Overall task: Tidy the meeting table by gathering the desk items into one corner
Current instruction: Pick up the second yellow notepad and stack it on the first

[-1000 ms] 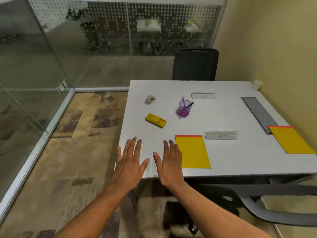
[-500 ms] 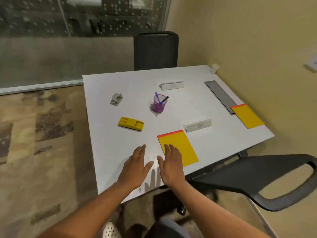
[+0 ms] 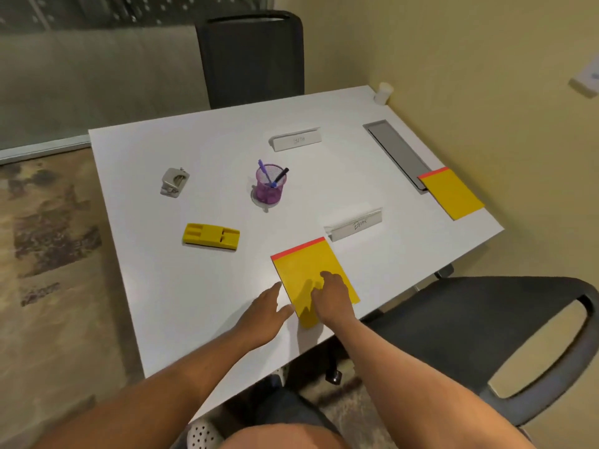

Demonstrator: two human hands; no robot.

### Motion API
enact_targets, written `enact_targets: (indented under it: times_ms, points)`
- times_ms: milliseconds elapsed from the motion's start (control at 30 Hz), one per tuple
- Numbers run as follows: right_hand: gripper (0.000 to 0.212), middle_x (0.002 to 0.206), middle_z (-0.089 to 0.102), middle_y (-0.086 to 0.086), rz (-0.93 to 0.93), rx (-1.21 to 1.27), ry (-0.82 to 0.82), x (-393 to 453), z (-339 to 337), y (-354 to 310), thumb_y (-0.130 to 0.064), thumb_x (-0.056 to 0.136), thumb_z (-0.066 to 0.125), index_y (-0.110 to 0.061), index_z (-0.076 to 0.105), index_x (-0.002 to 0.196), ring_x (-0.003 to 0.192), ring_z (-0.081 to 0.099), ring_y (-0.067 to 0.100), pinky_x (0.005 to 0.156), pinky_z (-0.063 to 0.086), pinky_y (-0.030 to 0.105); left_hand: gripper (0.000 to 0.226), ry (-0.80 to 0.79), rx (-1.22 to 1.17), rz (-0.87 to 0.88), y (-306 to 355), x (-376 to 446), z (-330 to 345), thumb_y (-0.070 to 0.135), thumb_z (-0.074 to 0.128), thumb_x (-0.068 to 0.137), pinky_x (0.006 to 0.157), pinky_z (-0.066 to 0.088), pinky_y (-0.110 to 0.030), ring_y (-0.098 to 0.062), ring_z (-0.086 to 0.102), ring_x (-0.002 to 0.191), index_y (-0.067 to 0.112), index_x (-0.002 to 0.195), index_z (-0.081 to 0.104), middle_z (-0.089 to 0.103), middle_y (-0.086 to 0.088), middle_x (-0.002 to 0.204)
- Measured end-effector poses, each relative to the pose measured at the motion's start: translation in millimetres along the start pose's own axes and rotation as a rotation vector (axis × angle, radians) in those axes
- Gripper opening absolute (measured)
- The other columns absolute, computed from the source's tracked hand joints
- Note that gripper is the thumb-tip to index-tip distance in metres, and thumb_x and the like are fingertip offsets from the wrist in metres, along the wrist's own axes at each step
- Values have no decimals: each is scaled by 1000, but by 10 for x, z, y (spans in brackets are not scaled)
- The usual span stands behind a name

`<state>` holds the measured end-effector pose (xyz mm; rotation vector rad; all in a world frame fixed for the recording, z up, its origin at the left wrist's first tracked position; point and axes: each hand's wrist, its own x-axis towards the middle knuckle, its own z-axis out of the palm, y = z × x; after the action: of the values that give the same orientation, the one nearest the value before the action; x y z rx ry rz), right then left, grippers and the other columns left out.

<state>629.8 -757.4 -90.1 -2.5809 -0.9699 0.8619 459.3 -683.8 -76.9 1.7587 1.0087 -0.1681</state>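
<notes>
Right hand [image 3: 332,298] on yellow notepad [image 3: 306,270]

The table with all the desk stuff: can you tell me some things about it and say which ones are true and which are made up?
1. Two yellow pads lie on the table. True: a near pad and a far pad.
2. The right hand is on the near pad. True.
3. The purple cup is empty. False: it holds pens.
4. The left hand holds the yellow stapler. False: the stapler lies apart from it, and the hand holds nothing.
5. The far pad overlaps the grey tray. True.
6. One name card stands on the table. False: there are two.
</notes>
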Motion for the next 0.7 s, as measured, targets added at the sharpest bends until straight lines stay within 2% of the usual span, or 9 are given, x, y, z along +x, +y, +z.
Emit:
enact_targets:
  times_ms: [233,433,600,700]
  points:
    - [51,150,43,18,56,-102,-6,707,-104,163,-16,102,47,0,39,149,138,43,38,116,33,42,71,51,-240,-240,167,531,107,38,56,108,123,35,-45,-29,37,156,25,168,19,28,-4,174]
    - [48,139,51,16,30,-139,-58,936,-92,215,-16,97,50,-2,42,142,130,50,36,109,43,47,72,61,-381,-371,186,810,198,26,59,108,122,37,-49,-33,39,155,23,168,19,29,-6,173]
    - [46,138,52,15,98,-15,6,1003,-22,219,-21,96,55,-8,46,140,127,48,38,101,46,47,61,102,-549,-462,131,900,244,8,59,105,121,42,-53,-34,49,144,19,161,38,45,-9,163]
    - [50,137,54,16,192,67,22,1154,-79,196,-33,98,60,-9,48,139,127,51,40,101,46,49,54,124,-634,-487,114,913,261,6,58,105,120,43,-56,-34,53,141,17,157,46,50,-9,158]
